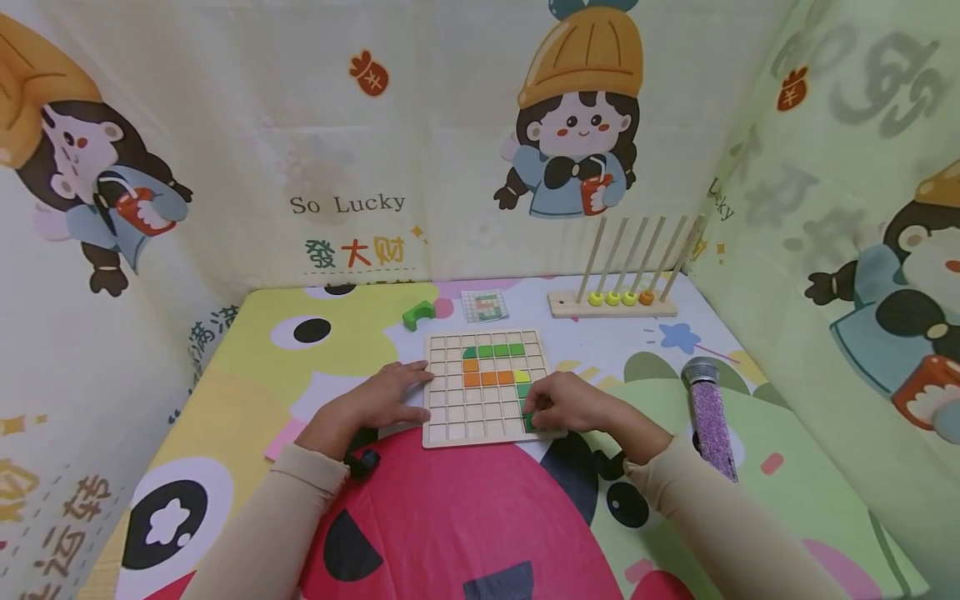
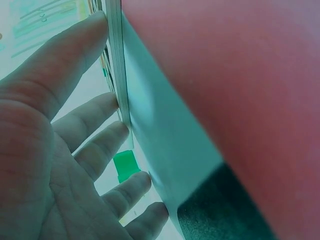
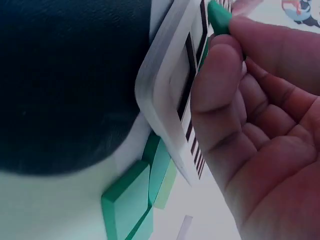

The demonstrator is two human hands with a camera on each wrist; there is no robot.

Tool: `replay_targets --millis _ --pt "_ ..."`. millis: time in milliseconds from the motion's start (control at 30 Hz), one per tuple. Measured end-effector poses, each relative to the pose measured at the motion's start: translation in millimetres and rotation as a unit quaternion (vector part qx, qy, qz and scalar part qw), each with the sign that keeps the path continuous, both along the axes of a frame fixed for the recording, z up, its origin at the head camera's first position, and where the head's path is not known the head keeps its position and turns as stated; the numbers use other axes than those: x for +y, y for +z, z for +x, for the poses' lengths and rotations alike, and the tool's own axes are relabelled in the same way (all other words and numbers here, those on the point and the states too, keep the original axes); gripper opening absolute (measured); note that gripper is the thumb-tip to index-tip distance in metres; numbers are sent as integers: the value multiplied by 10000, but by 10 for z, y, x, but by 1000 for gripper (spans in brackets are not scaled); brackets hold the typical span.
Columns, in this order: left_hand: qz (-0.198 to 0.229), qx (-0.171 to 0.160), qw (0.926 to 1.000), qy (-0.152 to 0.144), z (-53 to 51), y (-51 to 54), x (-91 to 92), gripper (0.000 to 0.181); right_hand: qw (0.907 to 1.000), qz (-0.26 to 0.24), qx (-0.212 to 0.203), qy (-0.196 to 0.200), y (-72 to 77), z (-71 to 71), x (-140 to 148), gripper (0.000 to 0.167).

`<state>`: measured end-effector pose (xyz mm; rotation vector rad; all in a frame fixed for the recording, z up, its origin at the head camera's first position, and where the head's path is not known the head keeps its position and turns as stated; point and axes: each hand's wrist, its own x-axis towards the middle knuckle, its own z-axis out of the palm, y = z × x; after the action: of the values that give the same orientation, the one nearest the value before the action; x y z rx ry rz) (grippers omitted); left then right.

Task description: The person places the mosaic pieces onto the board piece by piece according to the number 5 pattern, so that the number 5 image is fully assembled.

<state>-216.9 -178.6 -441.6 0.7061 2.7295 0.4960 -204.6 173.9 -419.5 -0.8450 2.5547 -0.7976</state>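
A wooden grid board (image 1: 450, 422) lies on the table. Green tiles (image 1: 498, 351) make a row across its upper part, above an orange row (image 1: 487, 378) that ends in a yellow tile (image 1: 522, 377). More green runs down the right side, partly covered by my right hand (image 1: 566, 404). In the right wrist view, that hand's thumb and a finger pinch a small green tile (image 3: 219, 17) over the board. My left hand (image 1: 382, 396) rests at the board's left edge, fingers extended and spread; its fingertips (image 2: 100, 25) touch the side in the left wrist view.
Loose green tiles (image 3: 130, 195) lie beside the board's near right corner. Beyond the board are a green arched block (image 1: 418, 314) and a pattern card (image 1: 485, 307). A pegged wooden stand (image 1: 562, 307) with beads is at the back right, a purple glittery microphone (image 1: 712, 425) at right.
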Motion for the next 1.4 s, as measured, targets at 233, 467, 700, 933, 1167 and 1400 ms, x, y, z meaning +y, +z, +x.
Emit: replay_targets --millis 233,467,700,933,1167,1400 --pt "38 -62 10000 53 4 -3 -1 77 9990 215 382 -7 -47 25 -58 7" --pt "2 -80 9999 96 2 16 -2 77 9966 485 564 -354 -64 81 -152 9" --pt "36 -24 10000 63 -3 10 -4 75 9942 657 671 -518 -59 151 -216 11" --pt "7 -62 10000 59 1 9 2 76 9979 148 376 -498 -60 106 -100 10" --pt "56 -112 9999 88 14 -6 -4 76 9938 -44 209 -1087 -48 -7 131 11" --pt "52 0 10000 13 12 23 -6 75 9859 126 292 -1643 -9 -30 345 16"
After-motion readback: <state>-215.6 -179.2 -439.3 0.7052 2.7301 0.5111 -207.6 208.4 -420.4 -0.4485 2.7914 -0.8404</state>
